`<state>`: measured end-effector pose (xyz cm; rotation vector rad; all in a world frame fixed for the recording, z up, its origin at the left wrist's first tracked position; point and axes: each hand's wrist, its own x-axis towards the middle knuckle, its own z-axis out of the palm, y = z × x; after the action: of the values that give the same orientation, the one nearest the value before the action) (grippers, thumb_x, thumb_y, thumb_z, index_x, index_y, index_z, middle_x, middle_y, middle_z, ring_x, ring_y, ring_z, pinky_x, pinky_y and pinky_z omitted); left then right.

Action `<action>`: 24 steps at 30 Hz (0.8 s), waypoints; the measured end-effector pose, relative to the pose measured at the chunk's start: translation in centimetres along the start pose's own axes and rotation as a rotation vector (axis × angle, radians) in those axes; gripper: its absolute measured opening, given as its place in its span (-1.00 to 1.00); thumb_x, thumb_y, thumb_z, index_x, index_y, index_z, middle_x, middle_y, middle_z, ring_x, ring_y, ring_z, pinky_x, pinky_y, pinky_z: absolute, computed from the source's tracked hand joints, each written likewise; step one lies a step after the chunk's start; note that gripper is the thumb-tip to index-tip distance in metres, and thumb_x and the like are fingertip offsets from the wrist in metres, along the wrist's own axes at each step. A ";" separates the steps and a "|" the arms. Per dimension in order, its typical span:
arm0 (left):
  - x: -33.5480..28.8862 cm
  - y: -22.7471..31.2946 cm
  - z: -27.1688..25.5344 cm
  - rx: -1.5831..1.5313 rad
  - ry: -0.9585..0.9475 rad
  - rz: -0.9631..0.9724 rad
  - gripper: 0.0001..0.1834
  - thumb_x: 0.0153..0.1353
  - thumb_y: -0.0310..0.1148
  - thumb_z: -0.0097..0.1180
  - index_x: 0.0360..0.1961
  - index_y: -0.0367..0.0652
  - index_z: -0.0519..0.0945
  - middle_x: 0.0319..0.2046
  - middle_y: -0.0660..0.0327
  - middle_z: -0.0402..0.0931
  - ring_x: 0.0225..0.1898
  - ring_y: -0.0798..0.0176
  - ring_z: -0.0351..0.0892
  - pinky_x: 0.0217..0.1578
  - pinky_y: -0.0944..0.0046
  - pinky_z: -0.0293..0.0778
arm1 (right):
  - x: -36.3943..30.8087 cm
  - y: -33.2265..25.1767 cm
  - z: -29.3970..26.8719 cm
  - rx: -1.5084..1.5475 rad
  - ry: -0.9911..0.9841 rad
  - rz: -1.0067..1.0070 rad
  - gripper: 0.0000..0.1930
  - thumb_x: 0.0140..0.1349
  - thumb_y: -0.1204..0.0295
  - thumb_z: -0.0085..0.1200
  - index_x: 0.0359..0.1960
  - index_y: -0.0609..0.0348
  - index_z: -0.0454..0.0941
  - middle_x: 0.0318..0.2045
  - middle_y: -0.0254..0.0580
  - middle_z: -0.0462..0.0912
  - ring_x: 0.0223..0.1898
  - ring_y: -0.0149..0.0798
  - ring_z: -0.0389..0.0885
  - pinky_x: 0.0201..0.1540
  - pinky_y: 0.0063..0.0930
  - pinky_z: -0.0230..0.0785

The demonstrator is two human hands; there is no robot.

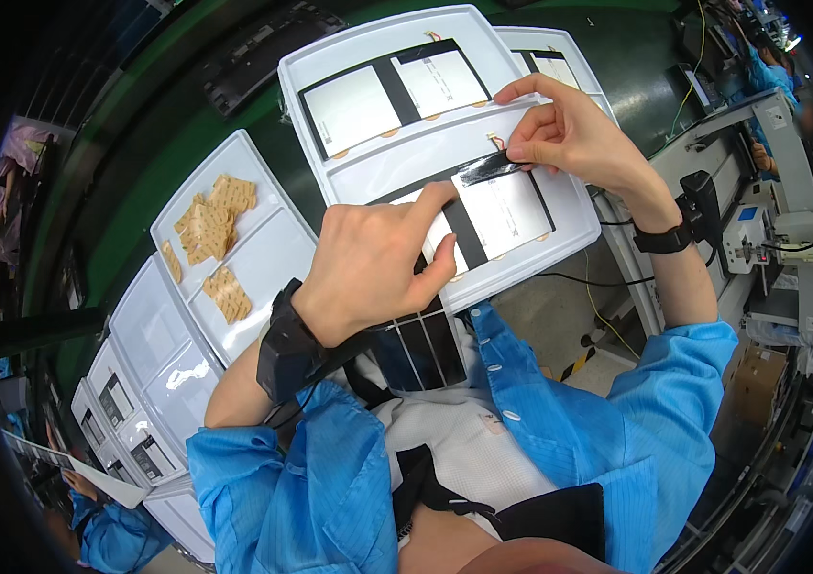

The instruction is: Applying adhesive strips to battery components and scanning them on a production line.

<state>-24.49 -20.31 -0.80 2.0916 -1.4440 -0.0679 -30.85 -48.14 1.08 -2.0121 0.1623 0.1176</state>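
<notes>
Green counter (pixel 607 43), white tray (pixel 574 215); right hand (pixel 574 143) pinches glossy black strip (pixel 486 170) on silver pouch cell (pixel 507 215); left hand (pixel 363 258) has thumb and forefinger spread.

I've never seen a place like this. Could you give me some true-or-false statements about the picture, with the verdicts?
1. The right hand has its fingertips at the end of a black strip. True.
2. The tan pieces lie in a white tray to the left. True.
3. The left hand is over those tan pieces. False: it is over the near tray, beside the right hand.
4. The person's sleeves are red. False: they are blue.
5. Both wrists have something black on them. True.
</notes>
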 end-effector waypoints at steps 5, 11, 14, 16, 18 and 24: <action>0.5 0.5 0.1 0.151 -0.081 0.018 -0.36 0.16 -0.32 0.14 0.33 -0.13 0.53 -0.67 0.20 0.54 -0.70 0.14 0.55 -0.59 0.15 0.44 | 0.2 -0.3 -0.2 -0.012 -0.008 0.014 -0.50 0.23 0.50 0.37 0.18 0.28 0.47 -0.40 -0.17 0.77 -0.34 -0.43 0.77 -0.35 -0.65 0.49; 0.5 0.9 0.7 0.235 -0.083 0.004 -0.32 0.13 -0.34 0.13 0.35 -0.14 0.52 -0.67 0.19 0.55 -0.70 0.14 0.54 -0.60 0.15 0.44 | 0.0 -0.5 0.5 -0.150 0.064 -0.032 -0.43 0.15 0.41 0.47 0.18 0.21 0.51 -0.49 -0.34 0.72 -0.46 -0.51 0.68 -0.40 -0.66 0.44; 0.4 1.0 0.7 0.227 -0.068 -0.003 -0.33 0.12 -0.34 0.12 0.34 -0.15 0.52 -0.66 0.17 0.57 -0.68 0.13 0.57 -0.60 0.15 0.45 | -0.5 -1.5 0.9 -0.396 0.158 -0.057 -0.41 0.10 0.38 0.50 0.15 0.21 0.51 -0.42 -0.24 0.72 -0.46 -0.44 0.67 -0.36 -0.57 0.48; 0.3 1.0 0.8 0.223 -0.033 0.005 -0.36 0.13 -0.34 0.12 0.31 -0.16 0.54 -0.64 0.15 0.59 -0.67 0.12 0.59 -0.59 0.15 0.46 | -0.7 -2.0 0.9 -0.736 0.341 -0.090 -0.36 0.02 0.32 0.54 0.14 0.23 0.54 -0.14 0.01 0.72 -0.20 -0.10 0.72 -0.18 -0.33 0.53; 0.1 1.1 0.9 0.214 -0.019 -0.010 -0.38 0.14 -0.32 0.14 0.29 -0.16 0.55 -0.63 0.15 0.59 -0.65 0.12 0.61 -0.58 0.14 0.47 | -1.5 -1.6 0.7 -0.708 0.318 -0.179 -0.39 0.07 0.29 0.49 0.16 0.18 0.55 0.06 0.06 0.62 0.01 -0.02 0.63 -0.02 -0.24 0.50; -0.9 0.5 -0.7 0.088 0.096 -0.102 -0.61 0.25 -0.20 0.23 0.05 -0.13 0.65 -0.67 0.14 0.57 -0.66 0.11 0.61 -0.57 0.15 0.47 | -4.7 -0.1 3.7 -0.893 0.072 -0.522 -0.50 0.34 0.15 0.19 0.26 0.08 0.60 0.56 -0.06 0.16 0.61 0.18 -0.12 0.49 0.16 0.02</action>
<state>-25.05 -19.37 -0.20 2.2072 -1.3056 0.0559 -35.51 -44.45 0.31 -2.8716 -0.4527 -0.2633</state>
